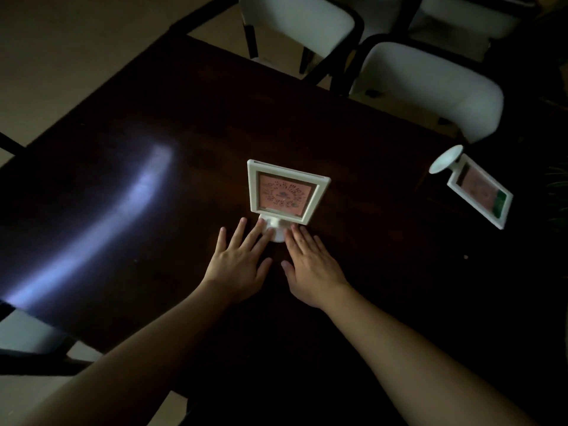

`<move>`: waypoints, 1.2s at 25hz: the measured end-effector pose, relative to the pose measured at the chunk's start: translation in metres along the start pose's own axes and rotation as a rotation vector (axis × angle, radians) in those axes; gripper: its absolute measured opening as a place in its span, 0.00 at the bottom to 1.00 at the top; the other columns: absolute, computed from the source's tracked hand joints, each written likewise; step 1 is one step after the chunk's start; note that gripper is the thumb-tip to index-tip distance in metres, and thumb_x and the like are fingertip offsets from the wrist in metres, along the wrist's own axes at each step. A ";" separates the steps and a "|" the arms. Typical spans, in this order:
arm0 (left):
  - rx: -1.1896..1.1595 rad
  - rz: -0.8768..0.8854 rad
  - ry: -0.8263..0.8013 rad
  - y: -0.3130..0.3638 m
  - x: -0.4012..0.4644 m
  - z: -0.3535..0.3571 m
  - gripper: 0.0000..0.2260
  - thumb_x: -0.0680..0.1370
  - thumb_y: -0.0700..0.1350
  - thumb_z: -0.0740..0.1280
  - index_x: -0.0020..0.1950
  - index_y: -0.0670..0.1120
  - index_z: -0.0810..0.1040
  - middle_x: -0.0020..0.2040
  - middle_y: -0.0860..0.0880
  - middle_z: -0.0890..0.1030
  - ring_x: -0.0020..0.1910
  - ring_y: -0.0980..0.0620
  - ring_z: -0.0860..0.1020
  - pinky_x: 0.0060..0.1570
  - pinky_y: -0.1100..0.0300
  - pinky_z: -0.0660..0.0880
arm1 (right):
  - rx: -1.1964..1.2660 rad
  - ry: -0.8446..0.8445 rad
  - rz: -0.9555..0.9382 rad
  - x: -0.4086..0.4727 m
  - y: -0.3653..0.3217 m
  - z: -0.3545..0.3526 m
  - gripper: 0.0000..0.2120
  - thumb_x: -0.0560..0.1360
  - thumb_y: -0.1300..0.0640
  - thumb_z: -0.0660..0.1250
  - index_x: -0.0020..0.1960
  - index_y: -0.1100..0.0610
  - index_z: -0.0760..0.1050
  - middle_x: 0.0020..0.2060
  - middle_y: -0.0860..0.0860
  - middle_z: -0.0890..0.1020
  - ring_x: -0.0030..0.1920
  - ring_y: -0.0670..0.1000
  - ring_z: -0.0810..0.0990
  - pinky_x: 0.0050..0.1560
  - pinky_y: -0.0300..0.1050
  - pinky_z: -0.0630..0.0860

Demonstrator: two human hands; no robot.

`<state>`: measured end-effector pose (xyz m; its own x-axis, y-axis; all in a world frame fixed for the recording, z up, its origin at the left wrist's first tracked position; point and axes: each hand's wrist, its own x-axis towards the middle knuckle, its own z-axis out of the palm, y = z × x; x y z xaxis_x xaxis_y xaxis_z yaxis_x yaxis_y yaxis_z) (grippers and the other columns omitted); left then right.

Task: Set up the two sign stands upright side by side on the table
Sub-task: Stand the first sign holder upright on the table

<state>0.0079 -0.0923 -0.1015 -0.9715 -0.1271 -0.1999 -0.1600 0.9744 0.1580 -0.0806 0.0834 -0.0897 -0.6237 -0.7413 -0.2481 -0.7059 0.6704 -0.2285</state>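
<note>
One white sign stand (284, 192) with a pink card stands upright near the middle of the dark table (129, 167). Its round foot (276, 233) rests on the tabletop. My left hand (241, 261) lies flat with fingers spread, and its fingertips touch the foot's left side. My right hand (310, 262) lies flat too, fingertips at the foot's right side. Neither hand grips anything. The second sign stand (475, 187) lies on its side at the table's right edge, its round foot pointing up and to the left.
Two white chairs (427, 84) with dark frames stand along the far side of the table. A pale streak of reflected light (123, 207) crosses the tabletop on the left. Light floor shows beyond the table's left edges.
</note>
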 end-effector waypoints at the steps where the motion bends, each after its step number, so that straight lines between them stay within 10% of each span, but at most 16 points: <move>1: 0.004 0.000 0.003 -0.012 0.001 -0.003 0.30 0.79 0.63 0.41 0.80 0.57 0.42 0.81 0.53 0.42 0.79 0.44 0.39 0.75 0.37 0.43 | -0.004 -0.001 -0.004 0.010 -0.009 -0.002 0.33 0.82 0.44 0.48 0.80 0.57 0.41 0.80 0.54 0.44 0.79 0.51 0.40 0.77 0.52 0.41; 30: 0.019 -0.044 0.093 -0.306 0.060 -0.068 0.32 0.78 0.64 0.43 0.81 0.56 0.45 0.82 0.54 0.47 0.80 0.44 0.44 0.74 0.34 0.47 | -0.036 -0.003 -0.038 0.258 -0.200 -0.024 0.34 0.82 0.40 0.45 0.80 0.57 0.41 0.80 0.56 0.44 0.79 0.53 0.40 0.76 0.50 0.39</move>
<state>-0.0136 -0.4108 -0.0957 -0.9757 -0.1858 -0.1158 -0.2006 0.9707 0.1324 -0.1081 -0.2427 -0.0857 -0.5954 -0.7660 -0.2425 -0.7405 0.6402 -0.2042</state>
